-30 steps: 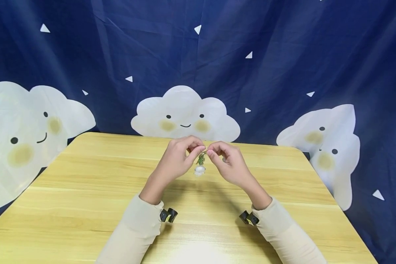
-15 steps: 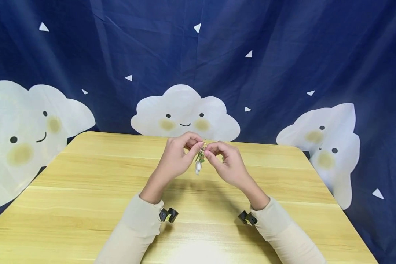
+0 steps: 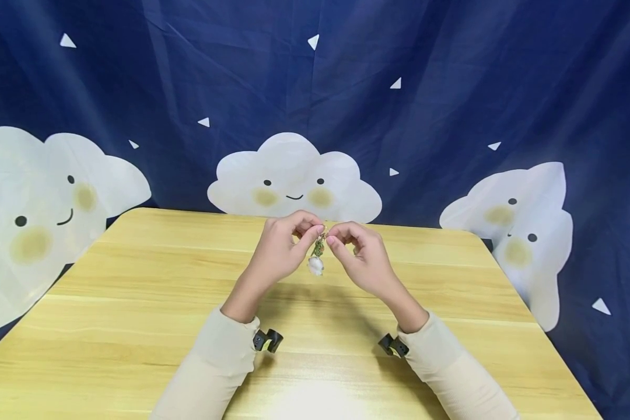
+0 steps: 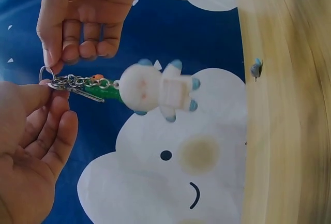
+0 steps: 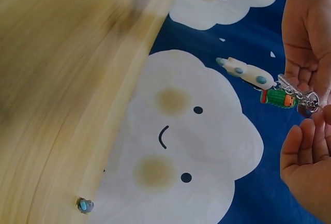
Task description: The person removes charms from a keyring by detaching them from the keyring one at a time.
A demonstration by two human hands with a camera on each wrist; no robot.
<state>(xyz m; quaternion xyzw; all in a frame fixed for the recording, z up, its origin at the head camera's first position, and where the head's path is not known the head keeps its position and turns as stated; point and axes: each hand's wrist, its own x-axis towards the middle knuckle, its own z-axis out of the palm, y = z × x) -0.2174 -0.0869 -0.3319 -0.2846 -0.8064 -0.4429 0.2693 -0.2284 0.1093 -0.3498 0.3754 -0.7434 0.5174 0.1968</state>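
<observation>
The keychain [image 3: 317,256] hangs at the centre of the head view, above the table [image 3: 136,303], held between both hands. It looks light: a small white figure [image 4: 158,90] with pale blue tips, probably soft rubber or plastic, dangling from a short metal chain [image 4: 85,83] beside a little green charm [image 5: 278,98] with an orange spot. The chain is limp, so the figure will likely swing and twist freely; the figure itself seems sturdy rather than fragile. The stiff part, and the best place to take hold, is the thin metal ring [image 4: 46,73] at the top of the chain. It is small and smooth, so I judge it slippery and in need of a fingertip pinch rather than a full grasp.

The left hand [image 3: 283,248] pinches the ring end between thumb and forefinger, narrow grip, other fingers loosely curled. The right hand [image 3: 358,256] meets it from the other side, thumb and forefinger tips closed on the same ring, remaining fingers curled under.

A small dark bit [image 5: 84,205] sits on the table edge, lower left of the right wrist view; too small to identify
</observation>
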